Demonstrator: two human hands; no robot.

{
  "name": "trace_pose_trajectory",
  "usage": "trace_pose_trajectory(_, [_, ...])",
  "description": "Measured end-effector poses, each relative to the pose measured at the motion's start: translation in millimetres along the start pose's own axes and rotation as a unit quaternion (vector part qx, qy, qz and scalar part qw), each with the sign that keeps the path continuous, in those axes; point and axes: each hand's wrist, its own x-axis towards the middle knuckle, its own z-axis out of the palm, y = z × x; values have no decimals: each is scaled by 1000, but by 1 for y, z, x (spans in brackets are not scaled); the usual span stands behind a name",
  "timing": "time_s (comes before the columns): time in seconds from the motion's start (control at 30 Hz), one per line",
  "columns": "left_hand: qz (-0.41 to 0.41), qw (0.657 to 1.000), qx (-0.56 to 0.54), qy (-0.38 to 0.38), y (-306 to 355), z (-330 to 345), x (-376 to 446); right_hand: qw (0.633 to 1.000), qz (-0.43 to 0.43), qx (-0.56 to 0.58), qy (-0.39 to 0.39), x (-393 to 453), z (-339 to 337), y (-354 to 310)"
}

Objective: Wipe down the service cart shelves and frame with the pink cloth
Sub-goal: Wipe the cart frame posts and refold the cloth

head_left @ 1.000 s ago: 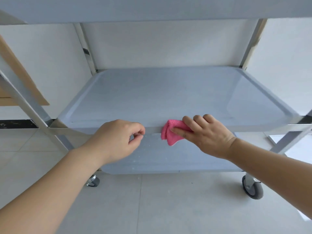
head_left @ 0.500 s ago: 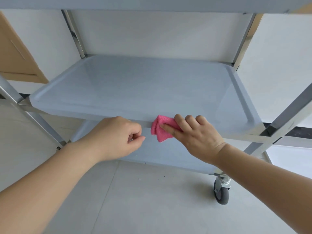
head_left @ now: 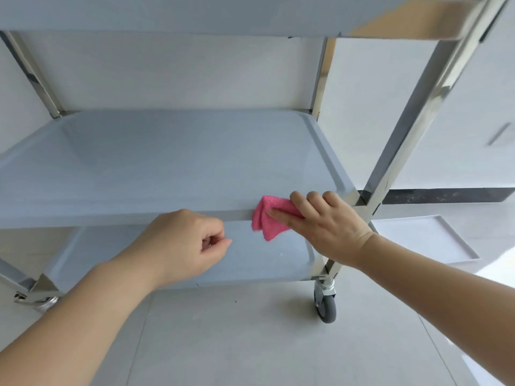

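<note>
The service cart fills the view, with a grey middle shelf [head_left: 172, 162], a lower shelf [head_left: 250, 263] under it and shiny metal posts [head_left: 412, 129]. A folded pink cloth [head_left: 269, 218] lies over the middle shelf's front rim, near the right front post. My right hand [head_left: 328, 224] grips the cloth, thumb across its front and fingers curled over the rim behind it. My left hand [head_left: 186, 243] hovers in front of the rim, left of the cloth, fingers curled and holding nothing.
The cart's top shelf [head_left: 167, 15] overhangs close above. A grey caster wheel [head_left: 326, 305] stands on the tiled floor at the right front corner. A white tray-like panel [head_left: 426, 238] lies on the floor to the right. White cabinets stand behind.
The view has swung left to right along the cart. My right hand and the cloth now sit closer to the right front post on the front rim. My left hand stays curled nearby.
</note>
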Motion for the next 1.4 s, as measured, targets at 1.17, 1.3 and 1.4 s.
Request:
trace_pose_trajectory(1.17, [107, 991, -73, 40, 74, 9, 54, 970, 72, -214, 84, -38, -97, 164])
trace_pose_trajectory(1.3, [115, 989, -87, 46, 75, 11, 59, 969, 11, -245, 5, -37, -97, 170])
trace_pose_trajectory(1.4, [123, 987, -91, 51, 77, 13, 63, 956, -29, -289, -35, -36, -94, 174])
